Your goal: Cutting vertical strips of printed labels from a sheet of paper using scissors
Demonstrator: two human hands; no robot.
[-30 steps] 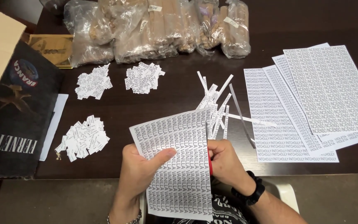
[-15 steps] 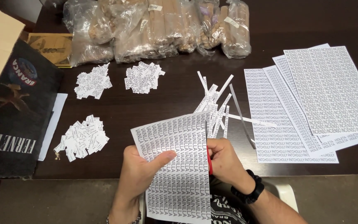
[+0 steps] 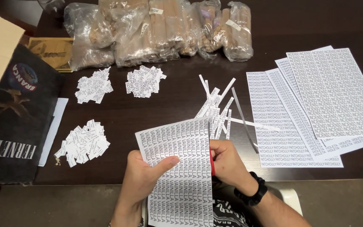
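My left hand grips a white printed sheet covered in rows of repeated words, thumb lying across its front. My right hand, with a black band at the wrist, is closed on red-handled scissors at the sheet's right edge; the blades are hidden behind the paper. Just beyond the sheet lie several narrow cut paper strips on the dark wooden table.
Three small heaps of cut labels lie to the left. A fan of printed sheets covers the right. Clear bags of brown sticks line the far edge. A dark cardboard box stands at left.
The sheet has shifted slightly in my hands; both hands stay in nearly the same place.
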